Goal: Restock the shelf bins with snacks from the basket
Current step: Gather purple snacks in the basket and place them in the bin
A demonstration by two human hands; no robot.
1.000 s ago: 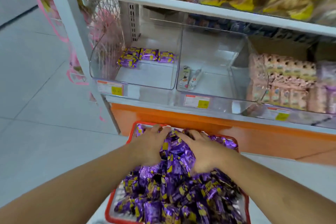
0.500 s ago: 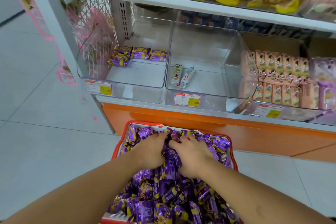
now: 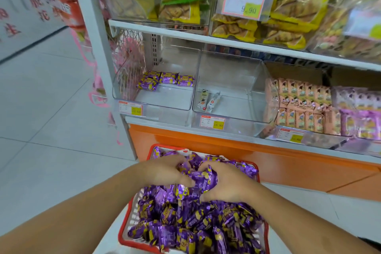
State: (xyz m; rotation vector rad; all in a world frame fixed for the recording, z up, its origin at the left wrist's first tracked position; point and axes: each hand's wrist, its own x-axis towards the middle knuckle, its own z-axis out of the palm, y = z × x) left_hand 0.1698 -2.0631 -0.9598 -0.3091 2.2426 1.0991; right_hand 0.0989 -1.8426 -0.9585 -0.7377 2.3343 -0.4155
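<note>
A red basket (image 3: pixel 123 231) on the floor is heaped with purple-wrapped snacks (image 3: pixel 185 218). My left hand (image 3: pixel 165 171) and my right hand (image 3: pixel 228 181) are cupped together over the far part of the heap. Between them they grip a bunch of purple snacks (image 3: pixel 203 177). Above the basket, the clear left shelf bin (image 3: pixel 156 107) holds a few matching purple packs (image 3: pixel 165 79) at its back. The clear bin (image 3: pixel 233 117) beside it holds two small stick packs (image 3: pixel 208 100).
An orange base panel (image 3: pixel 278 163) runs under the shelf, right behind the basket. Farther right, bins hold pink packets (image 3: pixel 299 107) and lilac packets (image 3: pixel 360 117). The upper shelf carries yellow bagged snacks (image 3: pixel 268 12). Grey tiled floor (image 3: pixel 41 119) lies to the left.
Both hands have drawn together and curled round a bunch of purple snacks, which now sits a little higher on the heap. The view has tilted upward.
</note>
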